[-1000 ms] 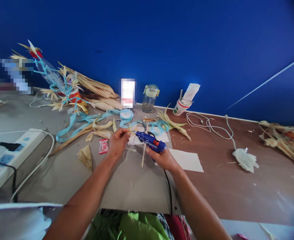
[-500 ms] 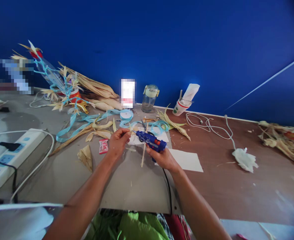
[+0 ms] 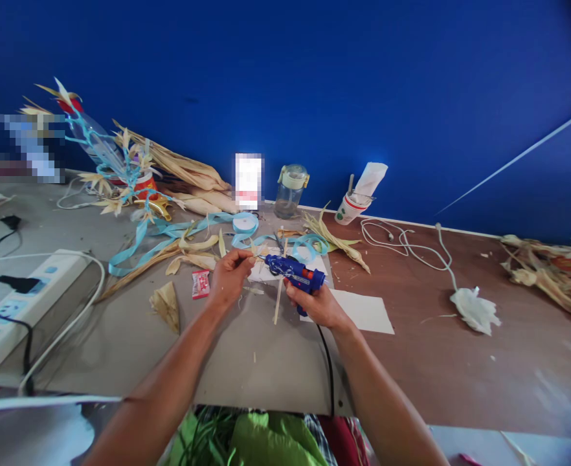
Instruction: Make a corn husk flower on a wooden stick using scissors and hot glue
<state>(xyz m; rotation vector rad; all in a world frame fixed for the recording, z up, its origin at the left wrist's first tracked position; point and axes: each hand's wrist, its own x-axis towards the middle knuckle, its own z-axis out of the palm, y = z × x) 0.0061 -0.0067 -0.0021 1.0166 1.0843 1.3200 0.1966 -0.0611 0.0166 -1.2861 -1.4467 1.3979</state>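
In my right hand (image 3: pixel 314 303) is a blue glue gun (image 3: pixel 295 272), gripped by its handle, the nozzle pointing left. Its black cord runs down over the table's front edge. My left hand (image 3: pixel 231 275) is closed in a pinch on a small pale piece of corn husk (image 3: pixel 256 251), mostly covered by the fingers. The nozzle tip is close to those fingertips; whether it touches the husk I cannot tell. Below the gun lies a thin pale stick (image 3: pixel 278 304). White paper (image 3: pixel 363 312) lies beside and under my right hand.
Light blue ribbon (image 3: pixel 125 262), dry husks (image 3: pixel 166 305) and a red packet (image 3: pixel 201 285) lie to the left. A power strip (image 3: pixel 47 301) stands at far left. Behind are a glass jar (image 3: pixel 290 194) and a paper cup (image 3: pixel 351 208). A white cable (image 3: pixel 426 255) lies right.
The glue gun has shifted very slightly right; my left hand stays in place. At the far left edge, a blurred pinkish shape is gone, and a white flat item and a black plug show there.
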